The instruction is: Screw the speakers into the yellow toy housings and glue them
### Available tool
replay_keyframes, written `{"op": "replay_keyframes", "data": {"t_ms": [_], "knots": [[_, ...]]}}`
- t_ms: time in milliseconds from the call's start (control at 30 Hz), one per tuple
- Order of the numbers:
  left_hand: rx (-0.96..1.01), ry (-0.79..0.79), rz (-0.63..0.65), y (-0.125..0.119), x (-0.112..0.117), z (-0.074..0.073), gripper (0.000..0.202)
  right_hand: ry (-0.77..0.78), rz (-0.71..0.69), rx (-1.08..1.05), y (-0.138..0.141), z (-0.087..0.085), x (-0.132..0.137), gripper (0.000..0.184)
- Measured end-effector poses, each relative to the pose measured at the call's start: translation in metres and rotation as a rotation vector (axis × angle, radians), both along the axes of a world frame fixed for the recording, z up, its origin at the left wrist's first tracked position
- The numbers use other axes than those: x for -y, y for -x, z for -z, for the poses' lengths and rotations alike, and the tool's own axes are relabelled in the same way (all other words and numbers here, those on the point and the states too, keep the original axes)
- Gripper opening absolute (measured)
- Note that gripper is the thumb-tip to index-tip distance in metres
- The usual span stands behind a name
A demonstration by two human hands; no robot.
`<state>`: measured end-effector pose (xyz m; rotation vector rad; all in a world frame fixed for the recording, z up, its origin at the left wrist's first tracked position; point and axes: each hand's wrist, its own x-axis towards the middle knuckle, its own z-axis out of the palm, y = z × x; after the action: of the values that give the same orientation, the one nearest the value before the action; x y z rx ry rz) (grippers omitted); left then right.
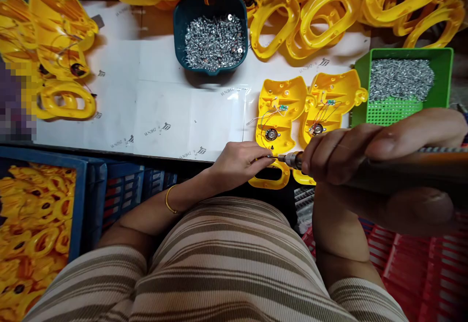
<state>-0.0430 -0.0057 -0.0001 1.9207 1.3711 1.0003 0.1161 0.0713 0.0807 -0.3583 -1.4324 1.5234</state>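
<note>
My right hand (351,153) is wrapped around an electric screwdriver (293,159), its bit pointing left. At the bit's tip, my left hand (236,163) pinches a small screw (269,156) between thumb and fingers. Just beyond the tip lies a yellow plastic housing half (283,92) with a round speaker, a small green board and thin wires, open side up. A similar yellow housing half (336,90) lies to its right. Both have a loop-shaped handle toward me, partly past the table's front edge. My hands and the tool partly cover their near ends.
A dark tub (179,44) of screws stands at the back, and a green basket (449,78) of screws at right. Yellow rings (274,24) and shells crowd the back; more yellow shells (60,44) lie left. Blue crates (82,205) and red crates (405,268) stand below the table (190,112).
</note>
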Motion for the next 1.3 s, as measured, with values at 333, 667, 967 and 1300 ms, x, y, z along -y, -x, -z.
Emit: {"op": "replay_keyframes", "data": {"t_ms": [333,667,967,1300], "knots": [[-0.129,-0.049,-0.196,0.006,0.003,0.001,0.041,-0.047,0.15,0.103,-0.004,0.0,-0.006,0.041],[-0.357,0.238,-0.354,-0.003,0.007,0.018,0.103,-0.092,0.151,0.011,0.014,0.025,-0.019,0.025],[-0.395,0.232,-0.331,-0.011,0.005,0.014,0.096,0.005,0.149,0.044,0.029,0.039,-0.024,0.035],[-0.36,0.172,-0.306,-0.012,-0.001,0.013,0.089,-0.067,-0.021,-0.002,0.031,0.043,-0.031,0.024]]}}
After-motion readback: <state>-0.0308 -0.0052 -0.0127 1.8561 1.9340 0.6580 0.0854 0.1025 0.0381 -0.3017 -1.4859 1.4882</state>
